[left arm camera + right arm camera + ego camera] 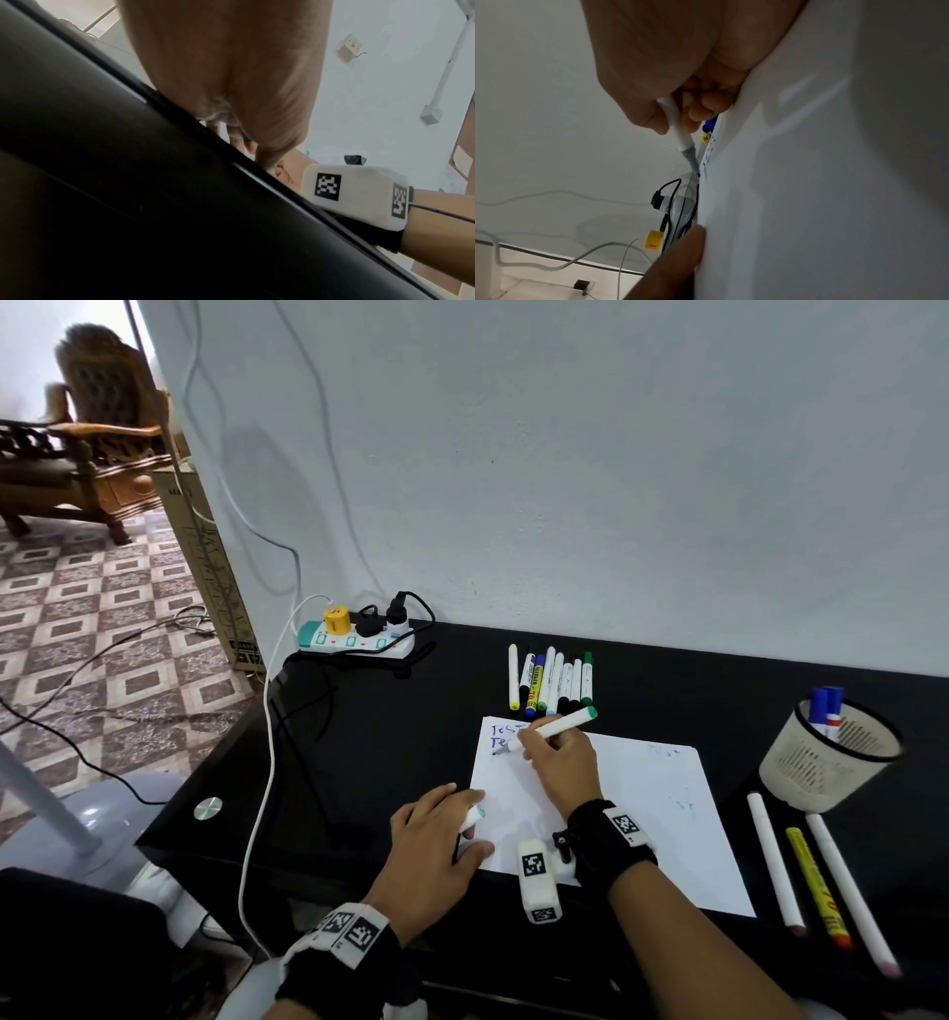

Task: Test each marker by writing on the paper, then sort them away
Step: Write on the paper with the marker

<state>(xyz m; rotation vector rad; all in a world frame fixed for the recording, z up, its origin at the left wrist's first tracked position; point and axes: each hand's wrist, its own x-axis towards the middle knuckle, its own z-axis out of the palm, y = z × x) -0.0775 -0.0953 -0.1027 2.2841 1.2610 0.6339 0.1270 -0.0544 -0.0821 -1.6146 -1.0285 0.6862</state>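
A white sheet of paper (pixel 642 814) lies on the black desk (pixel 359 737), with blue writing in its top left corner. My right hand (pixel 557 762) grips a white marker with a green end (pixel 560 724), its tip touching the paper below the writing; the same marker (pixel 677 125) shows in the right wrist view. My left hand (pixel 441 834) rests at the paper's left edge and holds the marker's white cap (pixel 472 818) between curled fingers. A row of several markers (pixel 552 680) lies behind the paper.
A mesh pen cup (pixel 827 757) with blue markers stands at the right. Three markers (pixel 816 875) lie in front of it. A power strip (pixel 354 636) with plugs and cables sits at the back left. The wall rises right behind the desk.
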